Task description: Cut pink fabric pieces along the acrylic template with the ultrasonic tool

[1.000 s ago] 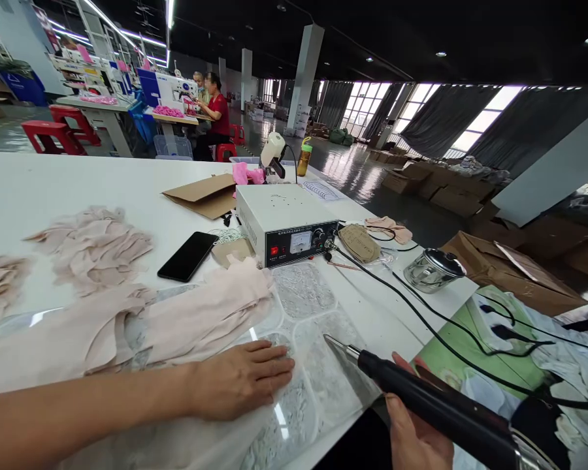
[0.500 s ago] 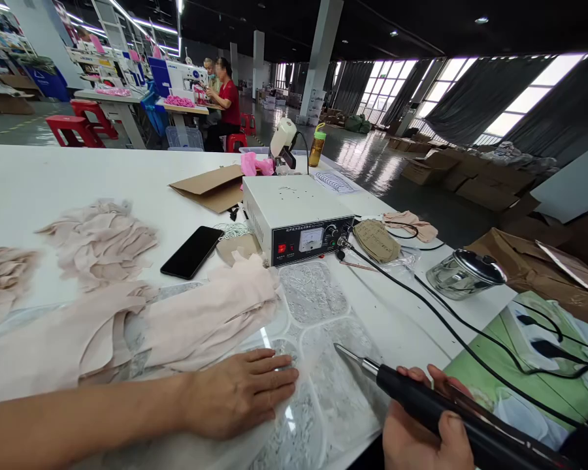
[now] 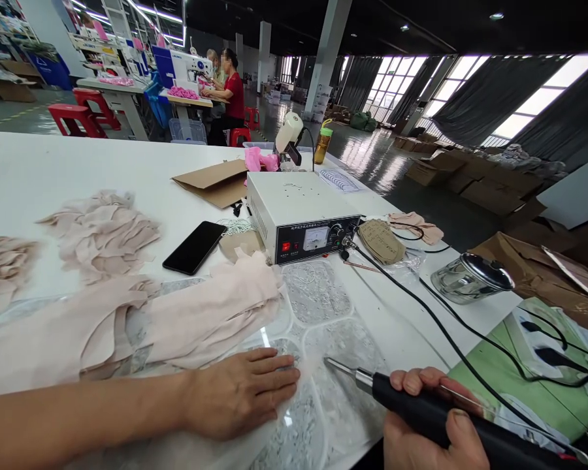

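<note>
My left hand (image 3: 247,393) lies flat, fingers stretched out, on a patterned grey mat (image 3: 345,375) with a clear glossy surface. Thin pale fabric seems to lie under its palm. In my right hand (image 3: 424,418) is a black ultrasonic handpiece (image 3: 411,403) with a pointed metal tip, held slantwise just right of my left fingertips. I cannot tell whether the tip touches the mat. Beyond my left hand, beige fabric pieces (image 3: 215,313) lie stacked on the mat. A white control box (image 3: 304,209) with a dial and red switch stands behind the mat, a black cable plugged into its front.
A phone (image 3: 193,248), loose beige scraps (image 3: 105,235) and folded cardboard (image 3: 213,183) lie left of the box. Brown card pieces (image 3: 381,241) and a lidded glass container (image 3: 470,277) are at right. Black cables (image 3: 441,326) cross the table's right edge. A person in red (image 3: 232,98) sits far back.
The handpiece tip has moved left and slightly down, nearer my left fingertips. My left hand stays almost in place. The view has shifted slightly.
</note>
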`<state>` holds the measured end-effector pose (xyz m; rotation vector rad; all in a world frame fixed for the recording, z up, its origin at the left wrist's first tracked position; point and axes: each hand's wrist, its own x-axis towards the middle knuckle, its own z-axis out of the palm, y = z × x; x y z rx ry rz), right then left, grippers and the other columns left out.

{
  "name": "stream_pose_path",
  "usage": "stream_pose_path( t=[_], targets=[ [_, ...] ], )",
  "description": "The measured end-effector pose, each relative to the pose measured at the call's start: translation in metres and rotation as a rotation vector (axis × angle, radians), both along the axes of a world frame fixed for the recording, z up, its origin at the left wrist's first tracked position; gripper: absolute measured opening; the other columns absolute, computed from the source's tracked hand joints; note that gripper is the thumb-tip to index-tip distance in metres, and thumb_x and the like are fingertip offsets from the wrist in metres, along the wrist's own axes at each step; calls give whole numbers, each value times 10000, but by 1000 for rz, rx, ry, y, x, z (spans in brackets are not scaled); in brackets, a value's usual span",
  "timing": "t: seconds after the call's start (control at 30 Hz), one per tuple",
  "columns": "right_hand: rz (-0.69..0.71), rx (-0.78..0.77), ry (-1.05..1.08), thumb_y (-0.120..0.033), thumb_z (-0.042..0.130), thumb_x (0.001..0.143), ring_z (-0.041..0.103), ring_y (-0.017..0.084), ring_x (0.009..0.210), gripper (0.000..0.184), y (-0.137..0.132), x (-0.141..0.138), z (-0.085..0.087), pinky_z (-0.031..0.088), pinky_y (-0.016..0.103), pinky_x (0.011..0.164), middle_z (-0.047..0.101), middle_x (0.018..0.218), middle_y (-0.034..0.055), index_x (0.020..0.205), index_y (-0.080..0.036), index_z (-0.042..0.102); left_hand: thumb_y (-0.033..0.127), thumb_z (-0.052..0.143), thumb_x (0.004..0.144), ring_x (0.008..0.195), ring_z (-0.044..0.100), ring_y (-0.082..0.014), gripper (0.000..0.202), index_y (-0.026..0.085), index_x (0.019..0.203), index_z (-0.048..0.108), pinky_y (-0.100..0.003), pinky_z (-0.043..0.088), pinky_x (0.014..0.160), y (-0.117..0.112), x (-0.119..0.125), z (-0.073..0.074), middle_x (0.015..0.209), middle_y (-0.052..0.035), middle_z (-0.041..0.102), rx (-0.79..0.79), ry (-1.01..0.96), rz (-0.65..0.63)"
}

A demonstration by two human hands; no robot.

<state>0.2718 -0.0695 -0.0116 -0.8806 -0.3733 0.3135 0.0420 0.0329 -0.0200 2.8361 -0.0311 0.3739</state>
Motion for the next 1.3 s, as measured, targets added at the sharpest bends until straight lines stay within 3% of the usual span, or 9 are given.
stream_pose_path(
  t=[0.2,0.47,1.0,1.3],
  targets=[
    [44,13,-67,-280,535,688,481,117,593,142,1,-2,2,451,279,521,503,735,-22,807,-208,561,241,338,1034,1334,439,-250,375,67,1332,486,-381,323,1140,-1,-1,-2,1366,-129,547,16,-2,20],
    [41,-13,-64,-280,523,678,472,120,599,148,2,-2,1,447,284,515,482,746,-20,803,-207,556,228,436,1008,1315,465,-236,352,74,1313,522,-371,347,1132,-2,-1,-4,1314,-133,590,-6,-74,35],
    [47,-20,-57,-286,540,675,477,117,592,153,2,0,2,438,283,515,478,745,-20,803,-205,560,230,354,1026,1321,453,-265,357,72,1297,524,-395,345,1117,0,1,-1,1354,-128,558,-27,2,1],
    [60,-4,-110,-278,536,687,471,113,581,132,4,-1,3,421,277,499,465,732,-27,796,-205,552,234,399,1016,1342,431,-257,364,105,1339,505,-392,335,1133,1,0,1,1377,-117,539,-64,28,11]
  ],
)
